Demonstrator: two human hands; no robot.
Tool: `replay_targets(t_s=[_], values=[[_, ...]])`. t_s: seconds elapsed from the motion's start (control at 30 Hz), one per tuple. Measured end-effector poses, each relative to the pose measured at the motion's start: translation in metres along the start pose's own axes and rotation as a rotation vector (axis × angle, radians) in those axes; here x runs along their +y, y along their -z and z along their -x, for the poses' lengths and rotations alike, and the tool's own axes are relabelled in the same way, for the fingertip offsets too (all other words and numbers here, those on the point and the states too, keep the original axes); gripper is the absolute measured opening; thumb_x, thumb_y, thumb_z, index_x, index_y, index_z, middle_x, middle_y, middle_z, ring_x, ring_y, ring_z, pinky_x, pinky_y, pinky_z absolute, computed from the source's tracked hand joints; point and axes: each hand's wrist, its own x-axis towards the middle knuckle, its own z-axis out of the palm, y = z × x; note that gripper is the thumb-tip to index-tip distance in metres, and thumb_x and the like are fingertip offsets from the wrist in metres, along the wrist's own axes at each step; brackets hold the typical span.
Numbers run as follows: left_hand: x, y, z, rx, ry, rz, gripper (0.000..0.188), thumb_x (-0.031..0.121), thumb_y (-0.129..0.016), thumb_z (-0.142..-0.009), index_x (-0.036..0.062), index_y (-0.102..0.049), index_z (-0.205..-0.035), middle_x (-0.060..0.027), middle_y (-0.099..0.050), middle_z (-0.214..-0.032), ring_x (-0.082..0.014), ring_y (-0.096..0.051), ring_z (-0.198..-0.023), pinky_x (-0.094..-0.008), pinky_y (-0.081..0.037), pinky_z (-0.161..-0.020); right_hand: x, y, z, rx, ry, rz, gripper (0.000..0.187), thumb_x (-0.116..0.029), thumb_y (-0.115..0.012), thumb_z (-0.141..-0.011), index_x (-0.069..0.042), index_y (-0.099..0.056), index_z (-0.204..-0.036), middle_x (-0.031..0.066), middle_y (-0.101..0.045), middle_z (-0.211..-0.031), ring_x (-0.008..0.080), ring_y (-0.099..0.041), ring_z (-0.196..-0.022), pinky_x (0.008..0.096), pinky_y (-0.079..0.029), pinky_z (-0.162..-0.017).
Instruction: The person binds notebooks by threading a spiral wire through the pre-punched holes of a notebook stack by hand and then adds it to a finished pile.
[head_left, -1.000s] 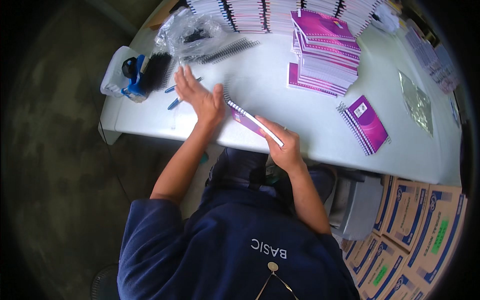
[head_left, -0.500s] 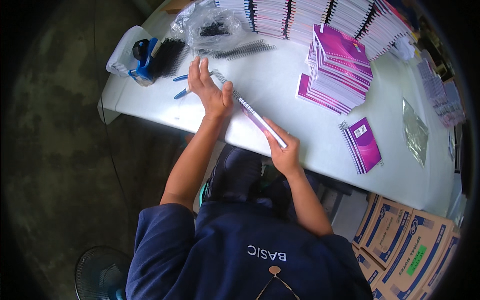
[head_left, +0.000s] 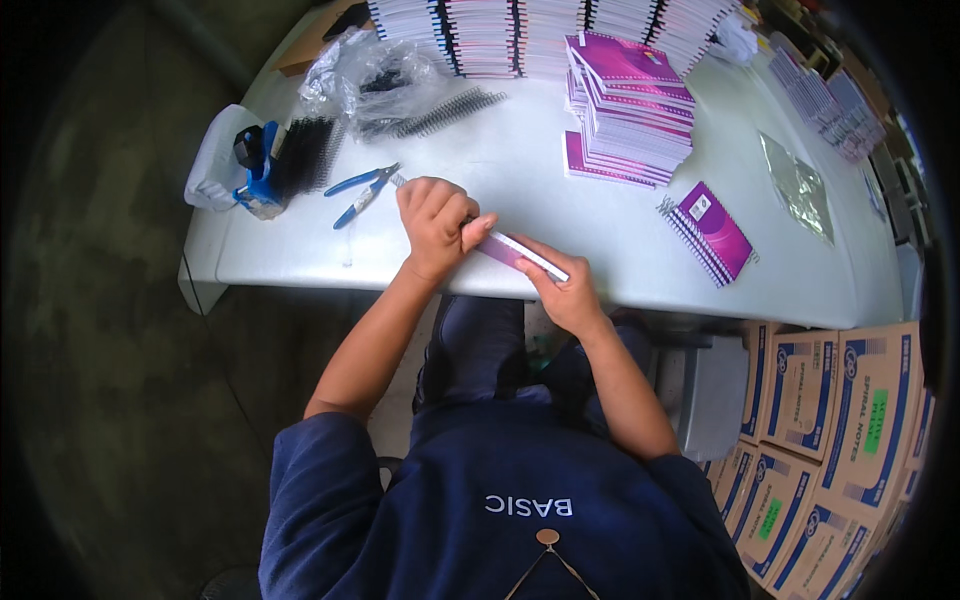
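A thin purple-and-white notebook (head_left: 503, 251) is held edge-up over the table's front edge. My right hand (head_left: 568, 295) grips its near end between thumb and fingers. At the other end my left hand (head_left: 437, 225) is closed, its fingers curled around the wire coil (head_left: 399, 181) along the notebook's spine. Only the coil's tip shows beyond the fist. Just past that tip lie blue-handled cutting pliers (head_left: 362, 194), jaws toward the coil. To the right rest a few coil-bound purple notebooks (head_left: 712, 232); wire sticks out at their ends.
A tall stack of purple notebooks (head_left: 637, 110) stands behind. Rows of bound books (head_left: 540, 35) line the back. Loose black coils (head_left: 450, 112) lie by a clear plastic bag (head_left: 350, 80). A blue tape dispenser (head_left: 262, 170) sits left. Cardboard boxes (head_left: 810, 400) are stacked lower right.
My left hand, raised with fingers spread beside the coil, has come down and closed around it. My right hand keeps its grip on the notebook. The whole view has shifted slightly.
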Motion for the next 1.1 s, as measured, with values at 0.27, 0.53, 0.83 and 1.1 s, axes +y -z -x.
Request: replay_targets(t_s=[0.27,0.53,0.83,1.1], values=[[0.007,0.032,-0.021,0.226,-0.073,-0.154,0.096,0.078,-0.038,-0.076,0.0010,-0.038,-0.133,-0.0266,-0.034,-0.134,-0.0460,-0.028,-0.126,-0.0561,-0.018,-0.104,0.005,-0.021,0.005,-0.031,0.242,0.127,0.040,0.008,-0.056,-0.079,-0.005,-0.061,-0.116,0.0144,-0.065,-0.110,0.0277,-0.065,-0.095,0.0328,-0.051,-0.081],[-0.017,0.019,0.074,0.029,-0.028,0.004,0.104,0.075,-0.043,-0.077,-0.0079,-0.026,-0.138,-0.0369,-0.014,-0.143,-0.0512,-0.017,-0.133,-0.0637,-0.011,-0.104,0.004,-0.019,0.000,-0.112,0.314,0.132,0.047,0.012,-0.053,-0.074,-0.005,-0.059,-0.118,0.0156,-0.062,-0.114,0.0301,-0.063,-0.099,0.0356,-0.052,-0.083],[0.035,0.013,0.032,-0.034,-0.213,-0.017,0.091,0.074,-0.042,-0.078,0.0006,-0.040,-0.133,-0.0347,-0.026,-0.138,-0.0533,-0.030,-0.124,-0.0637,-0.023,-0.099,0.015,-0.013,-0.001,-0.072,0.276,0.144,0.045,0.008,-0.055,-0.076,-0.006,-0.058,-0.119,0.0164,-0.062,-0.113,0.0321,-0.061,-0.102,0.0375,-0.050,-0.086],[0.038,0.005,0.037,-0.078,-0.361,0.097,0.095,0.075,-0.042,-0.078,0.0013,-0.035,-0.138,-0.0320,-0.015,-0.145,-0.0541,-0.018,-0.132,-0.0660,-0.006,-0.103,0.011,-0.002,-0.015,-0.087,0.201,0.068,0.042,0.000,-0.060,-0.077,-0.005,-0.056,-0.119,0.0154,-0.063,-0.110,0.0318,-0.063,-0.097,0.0366,-0.051,-0.082]])
